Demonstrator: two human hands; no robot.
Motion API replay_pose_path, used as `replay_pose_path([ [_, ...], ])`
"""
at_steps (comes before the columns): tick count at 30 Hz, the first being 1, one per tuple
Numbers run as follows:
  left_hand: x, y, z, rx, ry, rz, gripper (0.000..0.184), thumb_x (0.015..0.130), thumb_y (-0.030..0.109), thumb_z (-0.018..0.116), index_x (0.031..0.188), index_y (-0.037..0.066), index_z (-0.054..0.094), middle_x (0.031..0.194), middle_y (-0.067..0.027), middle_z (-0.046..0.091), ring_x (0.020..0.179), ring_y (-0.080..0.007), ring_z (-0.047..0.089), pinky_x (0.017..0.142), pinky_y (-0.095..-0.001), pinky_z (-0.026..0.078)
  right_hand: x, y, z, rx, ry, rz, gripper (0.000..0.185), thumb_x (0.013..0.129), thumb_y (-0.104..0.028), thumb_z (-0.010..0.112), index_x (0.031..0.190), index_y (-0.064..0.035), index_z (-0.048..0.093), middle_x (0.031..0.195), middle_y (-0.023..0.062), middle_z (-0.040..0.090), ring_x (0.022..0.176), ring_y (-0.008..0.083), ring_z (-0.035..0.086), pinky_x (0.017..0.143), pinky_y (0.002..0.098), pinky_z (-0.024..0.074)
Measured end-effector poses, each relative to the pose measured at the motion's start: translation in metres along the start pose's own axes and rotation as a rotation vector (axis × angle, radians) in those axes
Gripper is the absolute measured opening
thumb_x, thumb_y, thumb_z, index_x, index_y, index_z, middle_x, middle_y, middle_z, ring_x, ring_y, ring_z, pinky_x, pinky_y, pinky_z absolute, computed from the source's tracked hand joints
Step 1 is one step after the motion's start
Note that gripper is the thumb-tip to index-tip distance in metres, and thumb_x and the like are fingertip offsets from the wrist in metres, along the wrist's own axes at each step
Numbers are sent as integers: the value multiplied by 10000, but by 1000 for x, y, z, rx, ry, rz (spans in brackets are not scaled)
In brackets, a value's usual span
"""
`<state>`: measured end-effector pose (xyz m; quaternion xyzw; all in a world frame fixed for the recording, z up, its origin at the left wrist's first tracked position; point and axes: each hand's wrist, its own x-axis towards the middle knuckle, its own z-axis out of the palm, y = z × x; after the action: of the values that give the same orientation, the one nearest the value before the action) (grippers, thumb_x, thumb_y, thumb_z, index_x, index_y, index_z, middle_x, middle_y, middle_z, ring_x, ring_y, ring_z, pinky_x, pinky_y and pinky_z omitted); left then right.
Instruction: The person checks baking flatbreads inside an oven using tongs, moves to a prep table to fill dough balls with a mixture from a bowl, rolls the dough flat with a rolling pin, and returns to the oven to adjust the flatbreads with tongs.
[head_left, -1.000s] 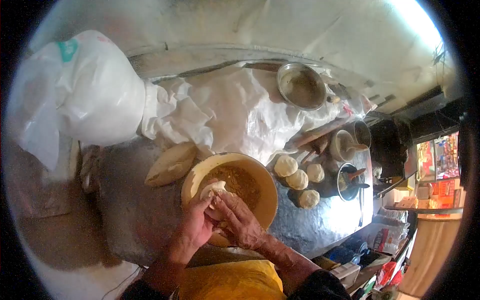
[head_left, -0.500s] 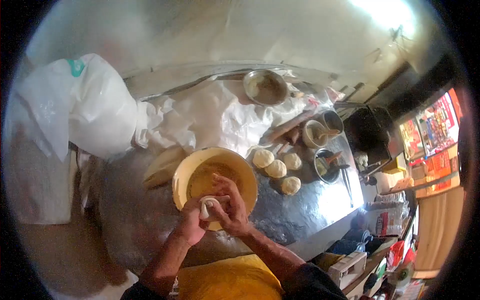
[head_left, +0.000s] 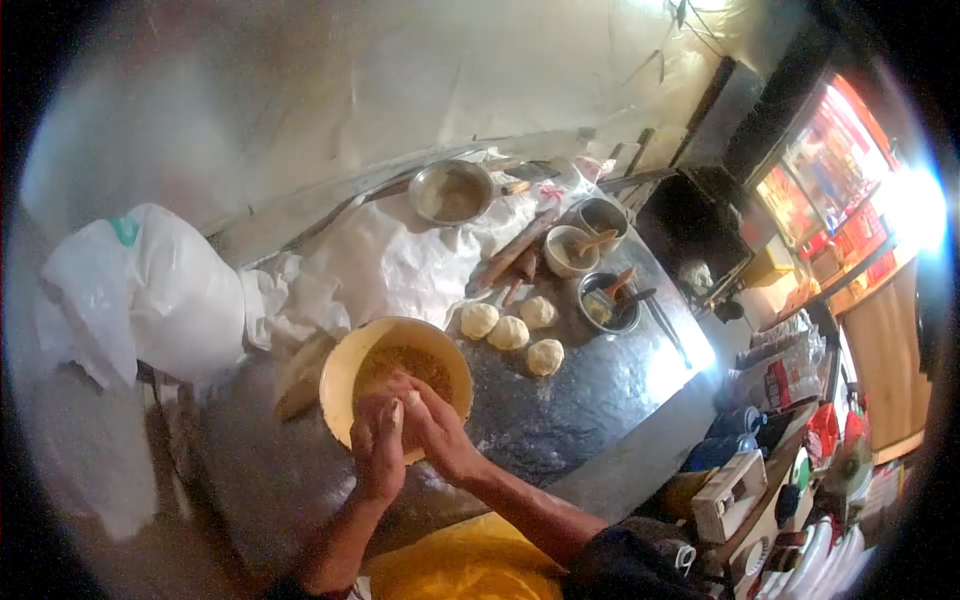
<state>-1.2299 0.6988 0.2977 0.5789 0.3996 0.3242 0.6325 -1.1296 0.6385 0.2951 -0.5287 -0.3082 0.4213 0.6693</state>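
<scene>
My left hand (head_left: 380,455) and my right hand (head_left: 440,435) are closed together over the near side of a yellow enamel bowl (head_left: 338,375). Between them they hold a small piece of pale dough, now almost wholly hidden by palms and fingers. Inside the bowl lies a brown, crumbly filling (head_left: 405,360). To the bowl's right, several round dough balls (head_left: 508,333) rest on the dark worktop (head_left: 510,430).
Behind the balls lie a rolling pin (head_left: 515,250), a light bowl with a wooden handle (head_left: 570,250) and a dark pot with a brush (head_left: 610,305). A metal bowl (head_left: 450,192) stands on white plastic sheeting (head_left: 365,265). At left bulges a white sack (head_left: 190,290).
My hands have drawn together around the dough, covering the white piece that showed before. The view has turned, so the bowl and worktop items appear shifted left.
</scene>
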Motion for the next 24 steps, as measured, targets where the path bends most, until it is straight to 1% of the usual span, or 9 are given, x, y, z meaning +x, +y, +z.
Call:
replay_pose_path([
  [3,-13,23,14,470,18,627,443,1086,322,406,1265,-16,629,1334,-175,608,1226,-274,582,1082,-413,431,-23,-12,-22,-103,-196,80,406,1112,-312,434,1336,3,559,1188,78,665,1071,169,613,936,312,498],
  [5,-31,31,30,-82,-163,358,479,1096,304,335,1314,-34,595,1405,-214,570,1302,-329,553,1141,-448,393,-36,-22,-17,-101,-49,45,321,1092,-276,500,1232,-13,618,1054,134,704,987,207,660,867,358,522],
  [9,-39,10,30,42,-250,168,430,1097,243,350,1295,-44,602,1306,-208,638,1240,-345,595,1116,-426,421,-41,-25,-24,-255,118,-156,240,1065,-225,533,1097,-34,674,945,163,711,792,282,675,714,374,541],
  [12,-20,-14,59,-52,-193,106,439,1102,282,372,1293,-30,616,1297,-209,643,1224,-324,600,1098,-416,429,-28,7,-48,-384,194,140,261,1062,-262,546,1135,-39,659,1022,164,707,865,275,690,721,362,545],
  [13,-6,-24,56,257,-208,-35,474,1090,332,423,1387,-13,557,1321,-190,632,1216,-303,596,1080,-425,431,-18,13,-60,-181,152,273,294,1052,-282,570,1204,-36,622,1097,143,688,944,261,679,780,355,552],
  [15,8,-12,65,-271,-180,69,548,1069,357,479,1487,4,452,1394,-188,579,1271,-290,555,1108,-423,403,3,-40,-70,551,182,650,389,1033,-308,611,1310,-39,562,1210,107,652,1072,231,655,885,345,558],
  [20,41,11,-9,305,65,305,652,1005,237,613,1554,21,334,1545,-208,415,1407,-316,430,1191,-432,312,25,-158,-71,21,106,-254,420,979,-128,673,1367,-34,540,1217,98,638,1122,221,623,980,344,519],
  [22,59,-48,-52,547,189,342,682,973,87,611,1568,20,285,1574,-195,376,1434,-332,398,1209,-453,291,25,-170,-79,-680,288,-740,541,888,-71,762,1376,-22,533,1267,149,617,1114,300,622,990,392,504],
  [24,51,-119,-93,439,205,202,713,968,73,610,1587,49,255,1585,-187,362,1446,-333,383,1213,-455,285,25,-115,-103,-948,423,-1056,524,906,-113,730,1389,-50,537,1330,178,585,1211,334,580,1004,490,496],
])
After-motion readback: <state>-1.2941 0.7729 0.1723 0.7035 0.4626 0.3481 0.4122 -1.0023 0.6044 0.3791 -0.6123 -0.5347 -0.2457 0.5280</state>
